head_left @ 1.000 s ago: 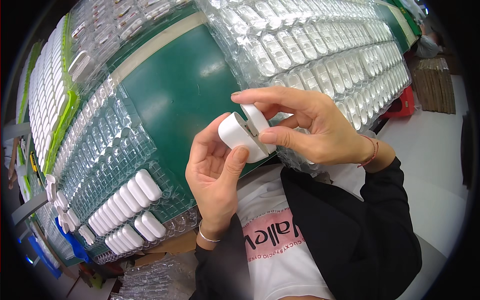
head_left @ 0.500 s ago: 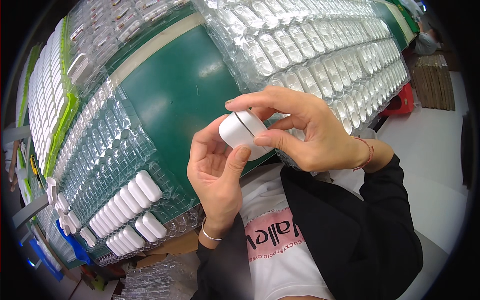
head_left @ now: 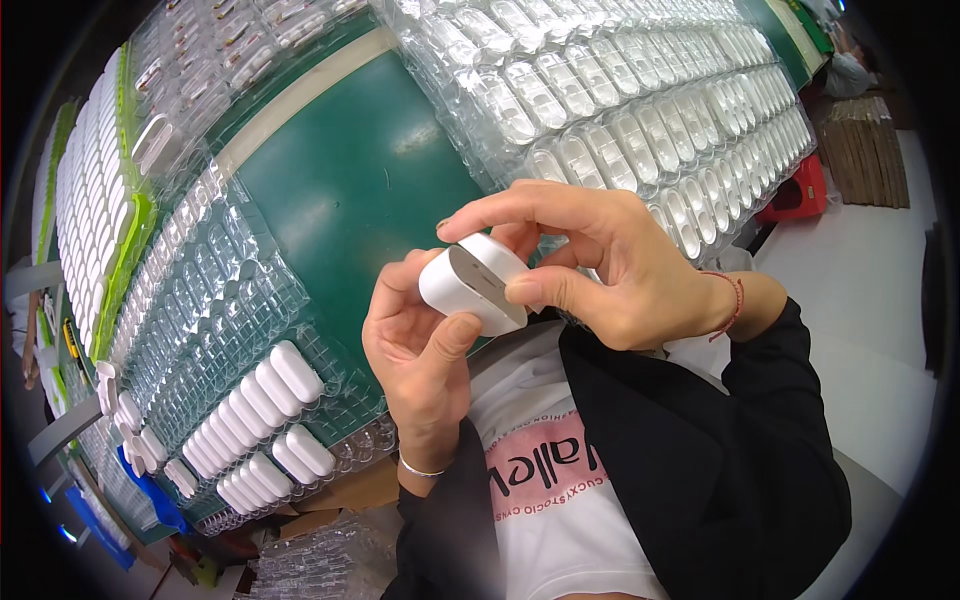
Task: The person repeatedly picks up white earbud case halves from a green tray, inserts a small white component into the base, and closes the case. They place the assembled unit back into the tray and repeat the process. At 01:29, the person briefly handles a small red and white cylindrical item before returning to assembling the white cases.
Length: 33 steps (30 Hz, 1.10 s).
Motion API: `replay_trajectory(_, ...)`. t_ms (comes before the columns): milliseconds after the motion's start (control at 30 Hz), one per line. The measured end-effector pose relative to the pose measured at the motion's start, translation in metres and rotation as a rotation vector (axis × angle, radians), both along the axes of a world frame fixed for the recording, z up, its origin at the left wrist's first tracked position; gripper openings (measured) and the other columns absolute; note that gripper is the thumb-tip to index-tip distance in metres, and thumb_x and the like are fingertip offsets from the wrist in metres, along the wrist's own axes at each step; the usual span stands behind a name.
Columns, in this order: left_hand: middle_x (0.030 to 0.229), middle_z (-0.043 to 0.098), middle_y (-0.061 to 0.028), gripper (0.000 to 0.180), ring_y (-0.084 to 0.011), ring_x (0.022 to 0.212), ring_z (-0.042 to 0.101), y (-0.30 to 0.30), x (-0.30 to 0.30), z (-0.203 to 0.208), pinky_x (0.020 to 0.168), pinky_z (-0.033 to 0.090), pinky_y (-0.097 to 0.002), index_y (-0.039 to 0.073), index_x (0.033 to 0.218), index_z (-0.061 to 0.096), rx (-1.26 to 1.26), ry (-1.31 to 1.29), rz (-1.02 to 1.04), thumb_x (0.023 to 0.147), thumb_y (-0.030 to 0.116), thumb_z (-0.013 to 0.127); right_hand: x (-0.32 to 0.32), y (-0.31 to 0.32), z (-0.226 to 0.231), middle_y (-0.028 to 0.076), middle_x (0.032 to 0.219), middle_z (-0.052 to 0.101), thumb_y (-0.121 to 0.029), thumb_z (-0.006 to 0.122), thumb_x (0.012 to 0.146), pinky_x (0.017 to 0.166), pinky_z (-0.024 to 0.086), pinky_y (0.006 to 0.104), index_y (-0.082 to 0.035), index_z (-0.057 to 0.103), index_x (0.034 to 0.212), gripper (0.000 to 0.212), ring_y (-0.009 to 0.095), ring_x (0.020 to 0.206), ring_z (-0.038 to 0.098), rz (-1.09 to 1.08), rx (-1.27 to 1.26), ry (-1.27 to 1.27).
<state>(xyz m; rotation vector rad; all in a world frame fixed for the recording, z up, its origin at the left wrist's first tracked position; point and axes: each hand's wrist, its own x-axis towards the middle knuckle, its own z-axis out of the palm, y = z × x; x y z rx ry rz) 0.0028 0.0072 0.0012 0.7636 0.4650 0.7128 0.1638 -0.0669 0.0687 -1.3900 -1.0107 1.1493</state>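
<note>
Head view: white earbud case (head_left: 450,289), smooth and rounded, parted at its seam above the green worktop (head_left: 345,165). Fingers of your left hand (head_left: 418,360) grip one half; your right hand's (head_left: 622,275), partly hiding it, pinch the other. Left, a clear blister tray (head_left: 352,405) bears white rounded pieces (head_left: 254,398); right, clear trays (head_left: 452,105) hold pale open shells (head_left: 568,88).

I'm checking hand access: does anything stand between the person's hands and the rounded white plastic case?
Nothing visible does: the bare left hand and bare right hand directly touch the rounded white plastic case, which is partly open.
</note>
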Motion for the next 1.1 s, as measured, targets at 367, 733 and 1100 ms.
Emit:
replay_trajectory(367, 0.111, 0.060, -0.0088, 0.051, -0.0176, 0.104, 0.058, -0.008, 0.004, 0.002, 0.094, 0.044, -0.0333, -0.002, 0.118, 0.051, 0.167, -0.002, 0.066, 0.079, 0.017, 0.078, -0.001, -0.002, -0.004, 0.006, 0.081, 0.060, 0.003, 0.059, 0.080, 0.063, 0.048, 0.0286, -0.008, 0.062, 0.120, 0.042, 0.014, 0.080, 0.056, -0.006, 0.157, -0.345)
replay_trajectory(733, 0.121, 0.058, -0.0143, 0.060, -0.0234, 0.110, 0.060, -0.001, -0.005, 0.001, 0.094, 0.050, -0.0375, -0.004, 0.131, 0.042, -0.151, -0.098, -0.107, 0.084, 0.017, 0.074, 0.011, 0.008, 0.003, 0.006, 0.088, 0.062, -0.001, 0.059, 0.086, 0.058, 0.051, 0.0236, -0.002, 0.057, 0.125, 0.039, 0.010, 0.073, 0.059, 0.108, -0.095, 0.101)
replay_trajectory(1100, 0.116, 0.057, -0.0095, 0.037, -0.0173, 0.111, 0.054, -0.005, 0.006, 0.004, 0.097, 0.043, -0.0338, 0.000, 0.117, 0.049, -0.008, 0.019, 0.192, 0.085, -0.001, 0.067, 0.007, 0.019, 0.009, 0.006, 0.088, 0.066, 0.003, 0.072, 0.076, 0.051, 0.042, 0.0263, -0.004, 0.067, 0.104, 0.030, 0.010, 0.057, 0.054, 0.131, 0.222, -0.566)
